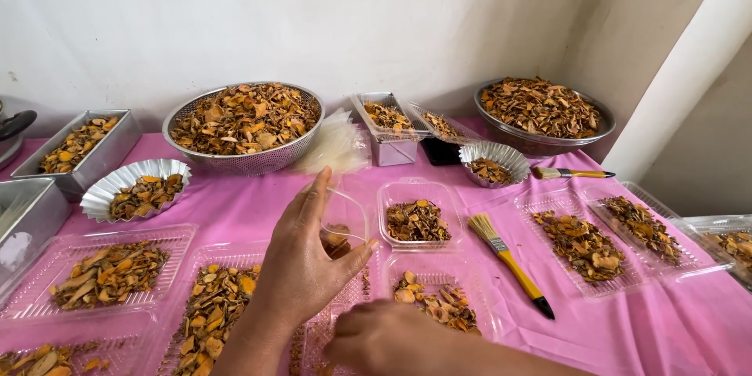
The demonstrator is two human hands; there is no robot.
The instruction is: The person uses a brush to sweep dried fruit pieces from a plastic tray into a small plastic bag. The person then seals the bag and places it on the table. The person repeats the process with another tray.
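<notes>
At six o'clock on the pink tablecloth (627, 329): left hand (301, 262) pinching a thin clear plastic bag (345, 215) open; right hand (384, 337) below, loosely curled, contents not visible. Best kept taut-mouthed. At twelve o'clock, perforated steel colander (243, 158) heaped with brittle orange dried slices (247, 116); yellow-handled brush (509, 262) at three.

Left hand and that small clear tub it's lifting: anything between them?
Nothing visible. The left hand already pinches the clear plastic tub by its rim, thumb on the near side, fingers on the far. The right hand sits lower, over the clear tray of dried orange slices, apart from that grip.
</notes>
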